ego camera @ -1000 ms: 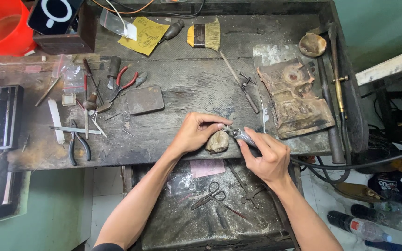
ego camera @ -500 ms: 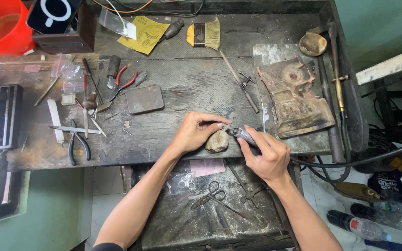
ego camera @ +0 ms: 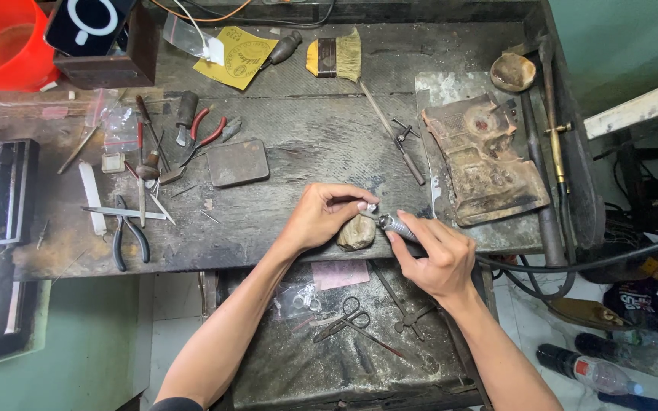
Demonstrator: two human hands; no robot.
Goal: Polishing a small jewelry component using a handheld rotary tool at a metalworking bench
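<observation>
My left hand (ego camera: pixel 321 215) pinches a very small pale piece (ego camera: pixel 372 207) between thumb and fingertips, just above a tan rounded block (ego camera: pixel 356 233) at the front edge of the dark workbench (ego camera: pixel 306 152). My right hand (ego camera: pixel 434 256) grips a metal rotary handpiece (ego camera: pixel 394 225) like a pen. Its tip points at the small piece. A black flexible cable (ego camera: pixel 573 266) runs from the handpiece off to the right.
Pliers (ego camera: pixel 129 236), red-handled cutters (ego camera: pixel 206 131), files and a flat dark plate (ego camera: pixel 238 162) lie on the left of the bench. A brush (ego camera: pixel 335 58) and a worn charred block (ego camera: pixel 481 156) sit at the back and right. Scissors (ego camera: pixel 344 320) lie in the lower tray. Bottles (ego camera: pixel 595 373) lie on the floor.
</observation>
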